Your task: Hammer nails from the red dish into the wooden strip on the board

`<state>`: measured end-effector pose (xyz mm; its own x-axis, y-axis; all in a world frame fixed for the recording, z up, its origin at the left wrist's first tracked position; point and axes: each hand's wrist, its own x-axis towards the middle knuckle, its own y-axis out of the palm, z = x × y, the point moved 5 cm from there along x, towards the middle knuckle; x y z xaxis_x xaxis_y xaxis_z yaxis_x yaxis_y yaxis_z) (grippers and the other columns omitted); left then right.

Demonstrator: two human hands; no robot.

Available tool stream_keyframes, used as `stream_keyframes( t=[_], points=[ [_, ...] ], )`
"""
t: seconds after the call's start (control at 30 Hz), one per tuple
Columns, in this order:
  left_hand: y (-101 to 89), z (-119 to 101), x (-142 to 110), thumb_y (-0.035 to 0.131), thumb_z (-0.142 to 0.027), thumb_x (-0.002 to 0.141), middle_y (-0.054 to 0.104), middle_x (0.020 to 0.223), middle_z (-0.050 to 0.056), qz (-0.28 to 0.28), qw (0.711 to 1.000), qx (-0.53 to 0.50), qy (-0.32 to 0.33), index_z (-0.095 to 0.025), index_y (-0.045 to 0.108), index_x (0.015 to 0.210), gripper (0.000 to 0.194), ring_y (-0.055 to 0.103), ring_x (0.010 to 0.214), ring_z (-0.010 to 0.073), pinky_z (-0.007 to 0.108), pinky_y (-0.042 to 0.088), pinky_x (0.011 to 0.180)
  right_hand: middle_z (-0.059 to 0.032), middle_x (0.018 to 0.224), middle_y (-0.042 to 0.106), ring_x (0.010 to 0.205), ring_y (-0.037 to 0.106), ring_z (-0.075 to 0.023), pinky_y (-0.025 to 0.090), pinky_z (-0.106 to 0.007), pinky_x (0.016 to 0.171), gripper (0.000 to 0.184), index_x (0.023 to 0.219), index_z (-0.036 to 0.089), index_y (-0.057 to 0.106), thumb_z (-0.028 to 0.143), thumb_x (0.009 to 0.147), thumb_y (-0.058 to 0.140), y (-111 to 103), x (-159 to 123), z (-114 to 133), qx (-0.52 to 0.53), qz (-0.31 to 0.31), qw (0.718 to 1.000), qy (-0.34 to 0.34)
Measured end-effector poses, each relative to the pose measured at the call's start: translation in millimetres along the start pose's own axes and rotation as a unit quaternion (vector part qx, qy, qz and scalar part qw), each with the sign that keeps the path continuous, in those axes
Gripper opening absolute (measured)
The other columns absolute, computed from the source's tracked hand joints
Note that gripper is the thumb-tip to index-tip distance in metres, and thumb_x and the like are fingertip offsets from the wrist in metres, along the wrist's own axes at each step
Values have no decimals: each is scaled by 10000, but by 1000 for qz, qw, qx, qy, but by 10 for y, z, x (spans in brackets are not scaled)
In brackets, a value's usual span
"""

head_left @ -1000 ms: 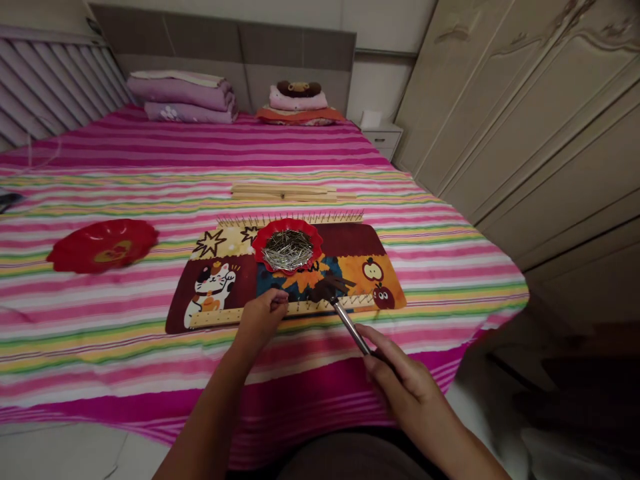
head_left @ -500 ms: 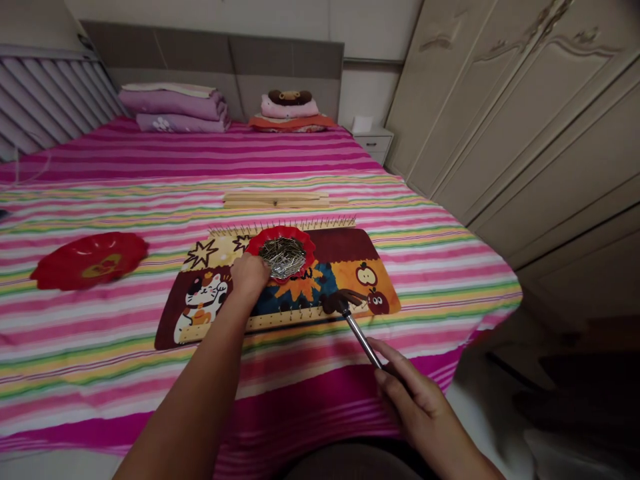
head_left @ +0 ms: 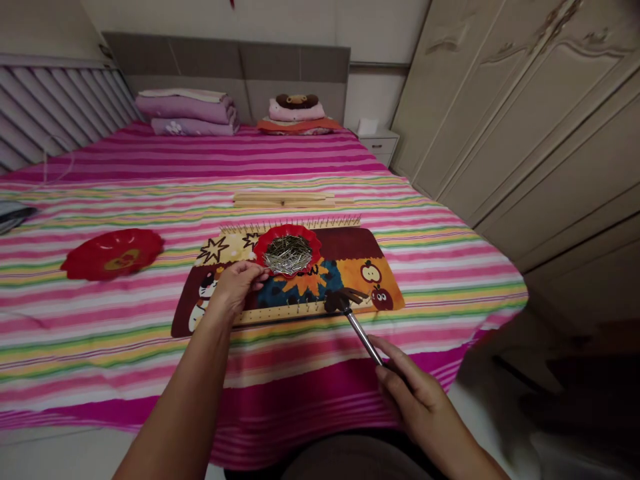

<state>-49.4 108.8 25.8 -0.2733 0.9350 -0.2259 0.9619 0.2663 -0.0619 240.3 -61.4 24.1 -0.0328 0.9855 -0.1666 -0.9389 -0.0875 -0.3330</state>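
Note:
My right hand (head_left: 417, 393) is wrapped round the lower end of a claw hammer (head_left: 361, 333) with a shiny metal shaft. Its dark head rests over the near wooden strip (head_left: 267, 315), where several nails stand upright. My left hand (head_left: 237, 287) is closed in a pinch at the left rim of a red scalloped bowl (head_left: 316, 252). A thin nail (head_left: 265, 268) seems to poke out from its fingertips. Loose nails (head_left: 287, 255) lie heaped in the bowl, which sits on a patterned mat (head_left: 353, 247) with a cat and apples.
Behind the bowl, a second strip (head_left: 295, 225) bristles with a row of upright nails. Bare wooden strips (head_left: 283, 199) lie farther back. A red plate (head_left: 113, 255) is at the left on the striped bedspread (head_left: 125, 360). Folded bedding (head_left: 187, 110) is stacked near the headboard.
My left hand has drawn slightly back from the nails to the bowl's left rim, its fingers now visible. The right hand and hammer hold nearly the same pose. The view has shifted a little.

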Motion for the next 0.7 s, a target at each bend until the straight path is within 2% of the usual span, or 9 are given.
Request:
stream_keyframes(
  t=[0.07, 0.17, 0.3, 0.47, 0.57, 0.7],
  points=[
    [-34, 25, -93, 638, -269, 516, 639, 622, 11, -13, 999, -30, -7, -148, 513, 583, 186, 588, 583, 94, 192, 455, 522, 73, 520, 296, 451, 293, -109, 284, -209, 419, 440, 1254, 213, 496, 374, 847, 450, 5, -10, 9, 4, -2, 1000, 4],
    [-95, 79, -205, 639, -270, 510, 646, 641, 7, -29, 999, -12, 16, -165, 450, 554, 221, 573, 556, 89, 211, 467, 535, 73, 540, 275, 459, 270, -106, 258, -209, 418, 456, 1277, 212, 469, 378, 853, 441, 16, -24, 7, 9, 7, 1000, 3],
    [-94, 166, -363, 576, -309, 563, 618, 576, -24, -7, 992, 114, 53, -189, 480, 592, 156, 539, 509, 101, 225, 438, 514, 72, 548, 264, 464, 265, -107, 250, -213, 422, 448, 1293, 213, 447, 363, 872, 415, 40, -32, -23, 6, 34, 999, -2],
    [34, 215, -547, 513, -304, 627, 590, 563, -35, 17, 943, 314, 113, -198, 545, 642, 112, 526, 550, 109, 216, 384, 541, 59, 574, 306, 497, 283, -110, 251, -219, 438, 442, 1295, 208, 440, 346, 876, 412, 44, -30, -14, -10, 41, 999, 0],
    [89, 241, -583, 504, -303, 644, 587, 576, -37, 23, 927, 353, 123, -200, 554, 658, 116, 521, 555, 107, 212, 371, 551, 63, 565, 283, 489, 277, -111, 250, -219, 438, 441, 1294, 215, 443, 342, 874, 408, 39, -28, 0, -18, 38, 999, 0],
    [122, 229, -595, 489, -298, 658, 596, 590, -32, 21, 923, 360, 134, -206, 539, 661, 105, 537, 570, 112, 211, 373, 573, 67, 553, 268, 471, 259, -108, 235, -215, 420, 451, 1292, 206, 449, 348, 866, 413, 37, -23, -8, -12, 33, 999, -2]
  ],
)
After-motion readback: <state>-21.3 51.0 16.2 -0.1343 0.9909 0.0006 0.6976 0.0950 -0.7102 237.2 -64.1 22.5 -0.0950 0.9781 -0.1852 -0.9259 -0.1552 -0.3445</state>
